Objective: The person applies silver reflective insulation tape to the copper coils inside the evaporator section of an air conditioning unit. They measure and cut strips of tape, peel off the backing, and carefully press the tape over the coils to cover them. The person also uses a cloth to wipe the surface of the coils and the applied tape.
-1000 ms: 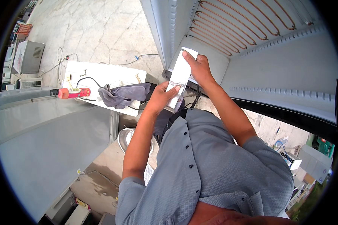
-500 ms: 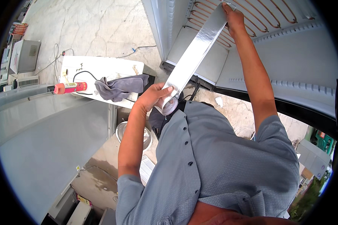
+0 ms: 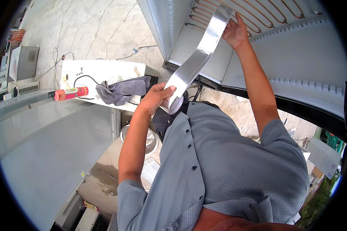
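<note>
A wide strip of shiny silver foil tape [image 3: 198, 59] runs from the tape roll [image 3: 176, 105] at my waist up toward the cabinet. My left hand [image 3: 156, 97] is closed on the tape by the roll, its thumb lying on the strip. At the far end, my right hand [image 3: 237, 35] is beside the strip's edge with its fingers apart. Some of those fingertips meet the tape's edge or pass behind it, and the contact is unclear. The strip bends in a slack curve. Behind it, copper tubes [image 3: 254, 13] line the inner wall of the white cabinet [image 3: 293, 57].
On a white appliance panel [image 3: 75, 69] to the left lie a grey cloth [image 3: 123, 91] and a red-pink can [image 3: 71, 93]. A large pale door [image 3: 54, 154] fills the lower left. Below my left arm stands a round bucket [image 3: 152, 144]. A cable [image 3: 137, 52] crosses the floor.
My right hand has loosened from a pinch on the tape's end and moved slightly left and down. The strip has gone from taut to curved. My left hand still grips by the roll.
</note>
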